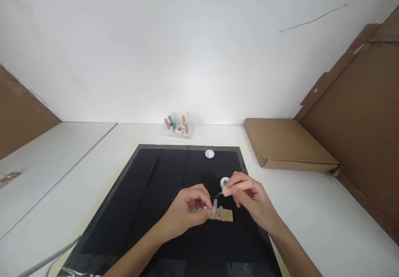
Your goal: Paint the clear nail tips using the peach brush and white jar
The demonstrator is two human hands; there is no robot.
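My left hand point(195, 206) pinches a yellowish strip point(229, 215) that carries several clear fake nail tips. One nail tip point(215, 208) rises right beside the thumb and index fingertip, and another nail tip point(221, 213) sits to its right. The fingers hide the strip's left part. In my right hand point(249, 194) is a nail polish brush point(238, 187) with a peach handle, held between thumb and fingers. Its dark bristles point left and lie at or just above the upper end of the nearer nail tip; contact is unclear. A small white open jar point(224, 182) stands behind the right fingers, partly covered.
A black mat point(124, 210) lies on the white table point(90, 173). Toward its far edge is a white round lid point(210, 154). Beyond the mat, several nail polish bottles point(186, 133) stand in a clear tray. A flat cardboard box point(289, 142) rests at the right.
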